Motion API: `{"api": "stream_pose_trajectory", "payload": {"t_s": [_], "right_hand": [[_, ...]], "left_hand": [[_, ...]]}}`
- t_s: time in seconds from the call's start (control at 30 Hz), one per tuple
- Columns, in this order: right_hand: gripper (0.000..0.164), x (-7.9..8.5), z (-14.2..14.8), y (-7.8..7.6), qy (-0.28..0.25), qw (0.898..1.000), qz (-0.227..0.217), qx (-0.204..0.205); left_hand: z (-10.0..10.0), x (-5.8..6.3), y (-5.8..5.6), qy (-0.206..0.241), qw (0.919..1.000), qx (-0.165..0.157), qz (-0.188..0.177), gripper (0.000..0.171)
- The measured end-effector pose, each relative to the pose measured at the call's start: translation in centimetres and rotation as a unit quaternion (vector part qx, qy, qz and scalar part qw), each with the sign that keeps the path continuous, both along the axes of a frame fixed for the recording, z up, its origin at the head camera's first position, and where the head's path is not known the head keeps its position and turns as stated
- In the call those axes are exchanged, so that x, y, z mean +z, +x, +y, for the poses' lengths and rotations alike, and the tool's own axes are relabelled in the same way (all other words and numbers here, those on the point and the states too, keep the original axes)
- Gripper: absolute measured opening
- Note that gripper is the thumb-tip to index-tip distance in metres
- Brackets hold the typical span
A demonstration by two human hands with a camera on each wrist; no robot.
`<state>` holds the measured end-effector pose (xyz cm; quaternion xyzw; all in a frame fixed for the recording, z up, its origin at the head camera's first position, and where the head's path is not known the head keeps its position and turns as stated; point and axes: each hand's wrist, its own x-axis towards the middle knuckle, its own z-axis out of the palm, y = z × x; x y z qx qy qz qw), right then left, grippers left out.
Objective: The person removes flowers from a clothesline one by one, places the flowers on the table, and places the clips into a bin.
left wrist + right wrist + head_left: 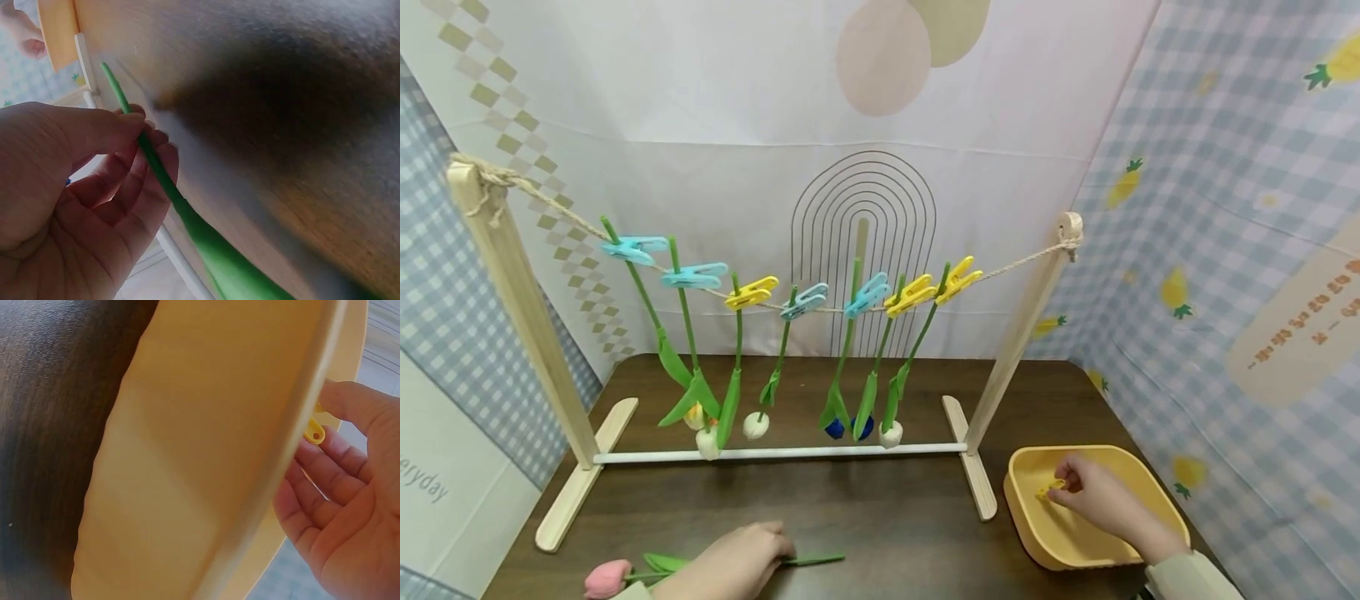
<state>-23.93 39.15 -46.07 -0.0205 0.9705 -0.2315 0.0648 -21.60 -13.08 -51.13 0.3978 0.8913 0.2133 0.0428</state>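
Observation:
Between thumb and fingers, my left hand (pixel 730 562) pinches the green stem (pixel 153 156) of an artificial tulip low over the table's front. Its pink bloom (pixel 607 578) points left, and the bare stem end sticks out to the right. Inside the yellow basin (pixel 1026 533), my right hand (pixel 1097 496) holds a yellow clothespin (pixel 1049 489) by the fingertips. The basin's wall hides part of that clothespin in the right wrist view. Several tulips hang head down from a rope (pixel 572 218), clipped by blue clothespins (pixel 696 276) and yellow clothespins (pixel 752 292).
The rope runs between two wooden posts (pixel 523 317) on flat feet, joined low down by a white rod (pixel 782 453). The rack stands on a dark wooden table (pixel 880 517). Patterned cloth (pixel 1210 250) hangs behind and at both sides.

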Motion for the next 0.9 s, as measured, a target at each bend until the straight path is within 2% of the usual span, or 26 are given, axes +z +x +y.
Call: {"api": "stream_pose_trajectory", "payload": {"t_s": [0.13,0.27,0.5,0.73,0.9], "right_hand": [[0.029,-0.2,0.1,0.3,0.006,1.000,-0.001,0.000],[0.027,-0.1,0.4,0.3,0.014,1.000,-0.014,0.007],[0.024,0.0,0.5,0.4,0.030,0.999,-0.030,0.013],[0.022,0.2,0.5,0.3,0.036,0.999,-0.040,0.007],[0.020,0.2,0.5,0.4,0.036,0.999,-0.038,0.010]], "left_hand": [[-0.4,0.0,-0.2,-0.007,0.9995,-0.009,-0.028,0.013],[-0.6,0.1,-0.3,-0.014,0.9992,-0.007,-0.037,0.013],[-0.8,0.1,-0.1,-0.011,0.9997,0.006,-0.019,0.015],[-1.0,-0.2,-0.3,-0.017,0.9992,0.022,-0.030,0.015],[-1.1,-0.3,-0.3,-0.019,0.9991,0.031,-0.019,0.013]]}}
